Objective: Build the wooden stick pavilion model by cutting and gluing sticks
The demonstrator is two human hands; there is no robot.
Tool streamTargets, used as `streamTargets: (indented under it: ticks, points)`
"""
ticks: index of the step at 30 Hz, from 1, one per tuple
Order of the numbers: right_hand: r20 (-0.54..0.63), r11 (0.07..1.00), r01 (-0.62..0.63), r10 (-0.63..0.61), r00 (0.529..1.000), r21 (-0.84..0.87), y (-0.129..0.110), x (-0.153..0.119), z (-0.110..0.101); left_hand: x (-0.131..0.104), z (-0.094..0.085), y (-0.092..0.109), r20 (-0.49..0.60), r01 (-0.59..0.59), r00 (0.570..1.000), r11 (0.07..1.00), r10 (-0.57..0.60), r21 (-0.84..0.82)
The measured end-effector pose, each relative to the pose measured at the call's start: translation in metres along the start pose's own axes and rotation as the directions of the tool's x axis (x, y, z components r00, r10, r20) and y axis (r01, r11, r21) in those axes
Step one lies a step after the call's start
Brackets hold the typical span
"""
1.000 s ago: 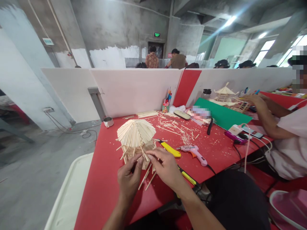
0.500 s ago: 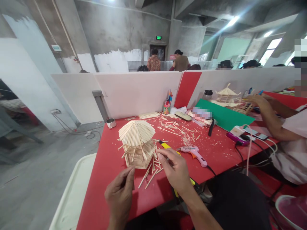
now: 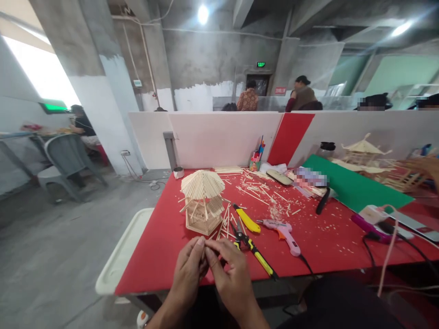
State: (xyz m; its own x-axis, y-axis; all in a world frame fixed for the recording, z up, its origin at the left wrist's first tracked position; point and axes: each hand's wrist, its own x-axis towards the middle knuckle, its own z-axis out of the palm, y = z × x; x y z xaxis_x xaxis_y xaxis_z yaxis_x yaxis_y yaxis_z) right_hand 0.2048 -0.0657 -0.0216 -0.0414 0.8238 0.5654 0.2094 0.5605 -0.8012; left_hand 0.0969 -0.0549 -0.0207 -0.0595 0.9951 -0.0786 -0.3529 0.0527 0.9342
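My left hand (image 3: 188, 265) and my right hand (image 3: 228, 265) meet at the fingertips over the table's front edge. Both are closed in a pinch, and whatever lies between the fingers is too small or hidden to make out. Just beyond them stands a small pavilion model (image 3: 203, 201) built of thin wooden sticks, with a pointed roof and a many-sided base. Loose cut sticks (image 3: 224, 224) lie at its right side. Close to my right hand are pruning shears (image 3: 255, 253) with black and yellow handles and a yellow utility knife (image 3: 248, 220).
A pink glue gun (image 3: 283, 233) with a cord lies right of the knife. Sticks and shavings (image 3: 274, 201) litter the red table (image 3: 318, 249). Further off are a pen cup (image 3: 254, 163), a metal tin (image 3: 179, 172), a green board (image 3: 353, 185) and a purple power strip (image 3: 372, 228).
My hands were apart on either side of the model's front; now they have come together nearer my body. The camera view has turned left, showing a chair and more floor.
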Motion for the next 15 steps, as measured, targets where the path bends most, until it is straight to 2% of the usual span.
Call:
streamTargets:
  ticks: [4, 7, 11, 15]
  points:
    - [0.015, 0.999, -0.003, 0.003, 1.000, 0.034, 0.002, -0.005, -0.001, -0.006, -0.002, -0.005, 0.005, -0.156, 0.988, 0.975, 0.157, 0.158]
    - [-0.042, 1.000, -0.005, 0.006, 0.999, 0.021, 0.009, -0.002, -0.005, -0.003, -0.007, 0.000, -0.030, -0.274, 0.952, 0.894, 0.304, 0.353]
    - [-0.156, 1.000, -0.008, 0.004, 0.988, -0.027, 0.023, 0.012, -0.005, 0.009, -0.010, 0.006, -0.151, -0.304, 0.896, 0.825, 0.417, 0.475]
    - [-0.161, 0.999, -0.038, 0.032, 0.986, -0.038, 0.031, 0.025, -0.002, 0.019, -0.008, 0.003, -0.187, -0.321, 0.860, 0.788, 0.475, 0.526]
